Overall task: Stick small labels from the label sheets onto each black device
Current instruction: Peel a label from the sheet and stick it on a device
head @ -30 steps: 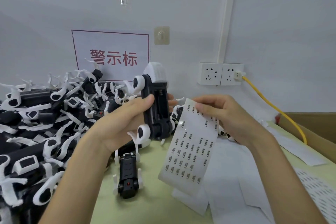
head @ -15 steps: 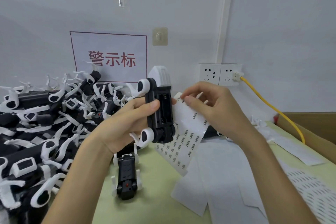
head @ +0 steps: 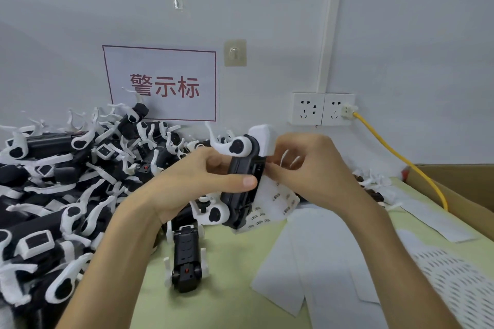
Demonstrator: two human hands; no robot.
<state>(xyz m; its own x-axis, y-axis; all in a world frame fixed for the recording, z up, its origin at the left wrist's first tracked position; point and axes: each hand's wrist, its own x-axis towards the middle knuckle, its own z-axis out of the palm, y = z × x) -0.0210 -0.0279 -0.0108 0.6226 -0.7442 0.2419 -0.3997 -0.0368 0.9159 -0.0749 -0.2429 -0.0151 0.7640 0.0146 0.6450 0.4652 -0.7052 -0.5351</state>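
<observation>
Right hand [head: 318, 173] had brought sheet [head: 278, 201] in against device [head: 242, 189], which left hand [head: 192, 184] gripped. Right fingers curled at its edge; what they pinched, unclear. Label application likely starting.

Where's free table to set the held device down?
Bare green table between the lone device and the blank sheets, running to the near edge. Crowded: the device pile fills the left; sheets cover the right up to the box.
</observation>
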